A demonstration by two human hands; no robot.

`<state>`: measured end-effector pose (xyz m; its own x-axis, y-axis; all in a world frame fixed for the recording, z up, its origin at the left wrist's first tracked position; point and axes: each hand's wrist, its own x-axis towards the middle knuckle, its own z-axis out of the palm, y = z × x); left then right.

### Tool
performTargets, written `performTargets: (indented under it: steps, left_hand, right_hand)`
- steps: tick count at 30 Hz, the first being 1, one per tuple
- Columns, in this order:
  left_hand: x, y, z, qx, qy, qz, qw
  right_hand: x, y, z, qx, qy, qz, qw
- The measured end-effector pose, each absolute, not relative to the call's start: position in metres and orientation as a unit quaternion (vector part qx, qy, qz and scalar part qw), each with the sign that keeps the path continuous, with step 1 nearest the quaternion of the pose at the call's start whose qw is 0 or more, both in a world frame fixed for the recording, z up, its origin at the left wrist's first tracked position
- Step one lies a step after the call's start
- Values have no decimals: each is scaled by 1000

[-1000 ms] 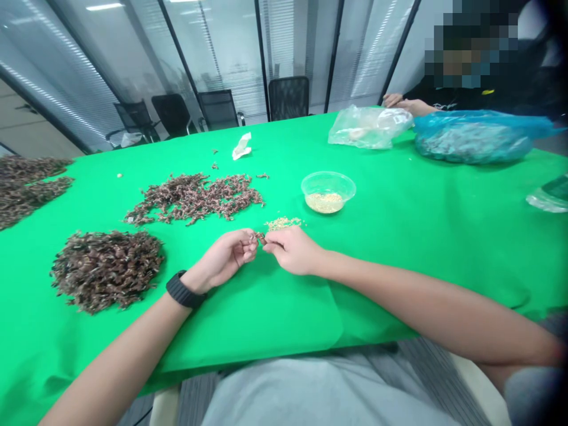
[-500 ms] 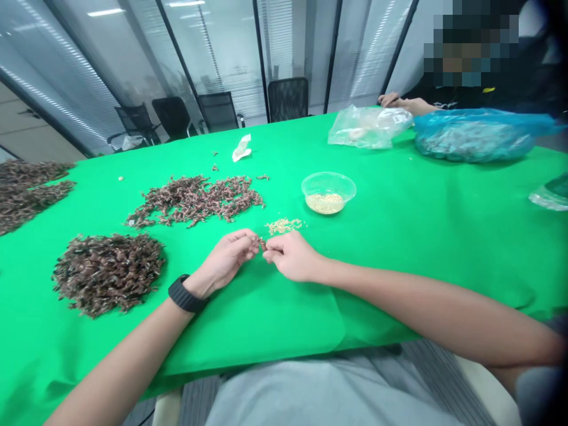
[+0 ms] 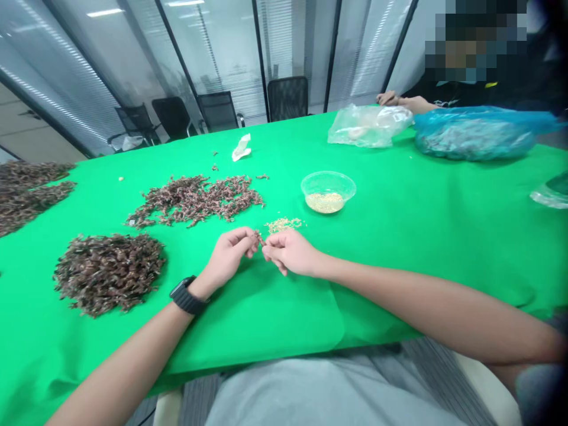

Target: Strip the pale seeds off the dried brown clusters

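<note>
My left hand (image 3: 233,251) pinches one end of a small, shrivelled brown dried piece (image 3: 260,238) between thumb and fingers. At the other end, the thumb and fingertips of my right hand (image 3: 288,251) are closed on the same piece. Its exact kind is too small to make out. Just beyond my fingers lies a scatter of pale yellow bits (image 3: 284,224). A clear plastic bowl (image 3: 329,183), partly filled with similar bits, stands behind it. Left of my hands are a dense heap (image 3: 110,272) of dark brown dried pieces and a looser spread (image 3: 195,200) of them.
More brown pieces (image 3: 31,189) lie at the far left. A crumpled white tissue (image 3: 242,148), a clear plastic bag (image 3: 368,126) and a full blue bag (image 3: 479,133) rest toward the back of the green-covered table. Another person's hands (image 3: 403,102) are behind the bags.
Both hands remain together around the small brown piece, with slight finger shifts. My left wrist has turned a little, and my right hand's lower fingers have loosened downward.
</note>
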<state>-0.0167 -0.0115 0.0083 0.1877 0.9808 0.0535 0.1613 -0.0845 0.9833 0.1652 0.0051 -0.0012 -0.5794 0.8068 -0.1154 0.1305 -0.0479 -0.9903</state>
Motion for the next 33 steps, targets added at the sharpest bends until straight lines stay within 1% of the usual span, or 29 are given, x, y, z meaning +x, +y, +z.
performTargets:
  steps: [10,18,29,31,33]
  left_hand:
    - [-18,-12,7,629,500,407,434]
    - [-18,-12,-2,658,493,427,377]
    - [-21,-15,-3,728,507,396,235]
    - [-22,-14,-3,731,505,393,237]
    - [-22,-12,-2,724,495,399,268]
  right_hand:
    - [165,4,-1,-371,-632,626,266]
    - [166,-2,6,-361,-559,700,259]
    - [167,-1,4,-312,-499,763,268]
    - [167,-1,4,-308,-499,764,269]
    - [167,0,4,-313,-515,751,271]
